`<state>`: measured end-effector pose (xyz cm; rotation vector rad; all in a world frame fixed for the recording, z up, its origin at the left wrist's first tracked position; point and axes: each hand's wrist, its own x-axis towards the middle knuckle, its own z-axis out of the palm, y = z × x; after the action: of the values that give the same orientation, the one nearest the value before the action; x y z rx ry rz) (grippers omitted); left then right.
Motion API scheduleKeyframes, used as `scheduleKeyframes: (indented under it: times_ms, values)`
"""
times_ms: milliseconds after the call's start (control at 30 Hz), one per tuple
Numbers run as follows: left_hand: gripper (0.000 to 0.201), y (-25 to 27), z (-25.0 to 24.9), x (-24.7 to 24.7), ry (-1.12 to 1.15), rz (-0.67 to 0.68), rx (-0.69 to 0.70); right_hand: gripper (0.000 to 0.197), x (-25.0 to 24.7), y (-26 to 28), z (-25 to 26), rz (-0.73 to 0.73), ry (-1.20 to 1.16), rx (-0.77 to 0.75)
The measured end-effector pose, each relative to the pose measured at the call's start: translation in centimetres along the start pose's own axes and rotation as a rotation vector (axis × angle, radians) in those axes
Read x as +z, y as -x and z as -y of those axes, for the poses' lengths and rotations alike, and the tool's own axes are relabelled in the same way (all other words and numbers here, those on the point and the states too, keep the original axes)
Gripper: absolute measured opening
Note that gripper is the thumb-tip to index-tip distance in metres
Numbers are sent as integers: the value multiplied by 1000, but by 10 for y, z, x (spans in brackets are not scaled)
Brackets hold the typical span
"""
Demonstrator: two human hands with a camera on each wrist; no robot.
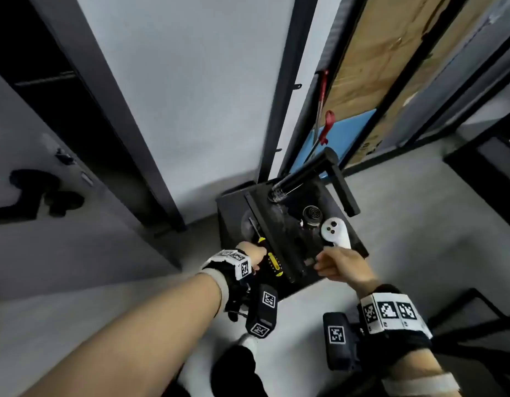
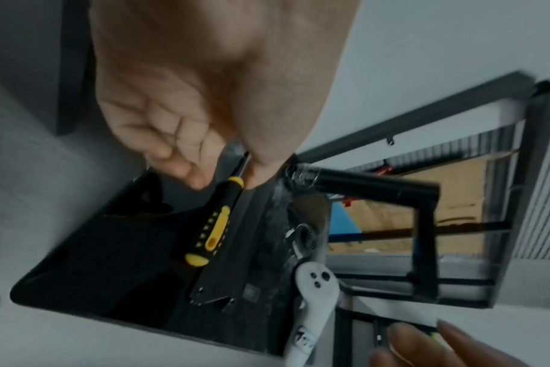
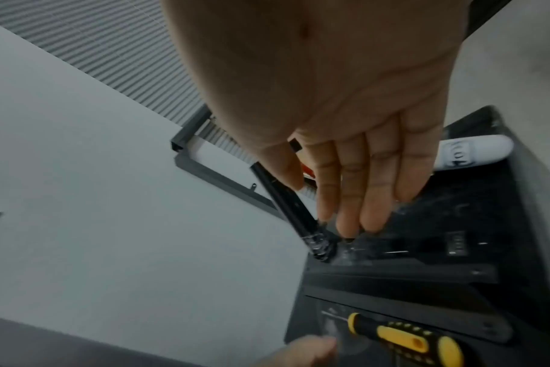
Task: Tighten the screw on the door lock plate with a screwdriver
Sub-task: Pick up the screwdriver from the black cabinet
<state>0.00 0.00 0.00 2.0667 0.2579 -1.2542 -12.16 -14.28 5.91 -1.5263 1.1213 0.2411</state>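
A screwdriver [image 1: 272, 260] with a black and yellow handle lies in an open black box [image 1: 231, 202] on the floor, its shaft pointing away from me. My left hand [image 1: 252, 253] reaches down beside the front of the handle [image 2: 215, 228]. Its thumb and fingers are spread either side of the yellow collar and do not grip it. My right hand [image 1: 322, 262] hovers over the box with fingers [image 3: 346, 211] straight, holding nothing. A long black metal plate [image 2: 223, 248] with screw holes lies in the box right of the screwdriver [image 3: 405, 340].
The box also holds a black L-shaped door handle [image 1: 308, 170] and a white controller [image 1: 335, 230]. A dark door with a lever handle [image 1: 33, 193] stands open at the left. Cardboard, a blue sheet [image 1: 339, 136] and a red-handled tool [image 1: 328, 124] lean behind the box.
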Motion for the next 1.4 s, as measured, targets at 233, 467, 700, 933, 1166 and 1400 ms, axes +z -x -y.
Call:
scheduleKeyframes:
  times_ms: [233, 467, 700, 933, 1166, 1400]
  values:
    - [34, -33, -2, 34, -315, -142, 87, 31, -27, -20, -36, 59, -23, 148]
    - [36, -43, 5, 17, -103, -96, 4, 29, 4, -35, -17, -5, 31, 85]
    - [30, -20, 49, -87, 528, 110, 79, 27, 101, -28, 30, -1, 49, -105]
    - [2, 15, 131, -255, 273, -243, 489, 21, 256, -20, 74, 180, 146, -302]
    - [13, 62, 166, -312, 149, -707, 814, 43, 342, -19, 112, 286, 127, -371]
    - [14, 68, 187, -284, 112, -990, 1166, 78, 376, -35, 120, 423, 166, -609]
